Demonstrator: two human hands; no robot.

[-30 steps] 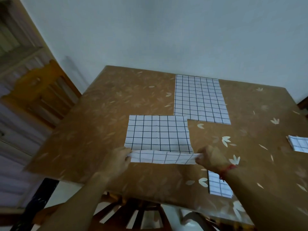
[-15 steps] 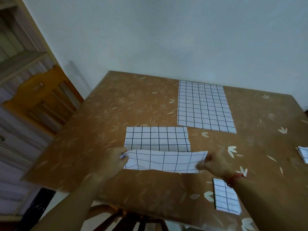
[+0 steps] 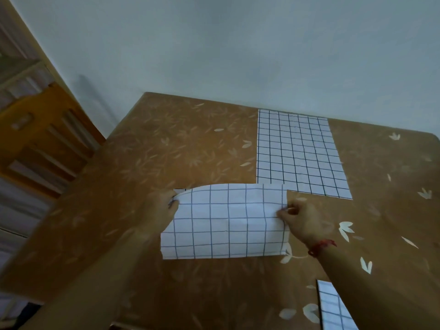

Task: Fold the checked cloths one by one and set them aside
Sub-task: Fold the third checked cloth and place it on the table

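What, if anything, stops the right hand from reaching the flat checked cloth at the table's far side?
Probably nothing: yes, it looks reachable. The flat cloth lies just beyond the right hand, with only bare table between. But that hand pinches the cloth being folded, so it must let go first.

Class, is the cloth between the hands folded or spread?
Folded: cloth doubled over, left hand and right hand pinching its top layer.

Left grip (image 3: 160, 207) pinching, right grip (image 3: 301, 216) pinching, forearms (image 3: 107, 270) reaching forward
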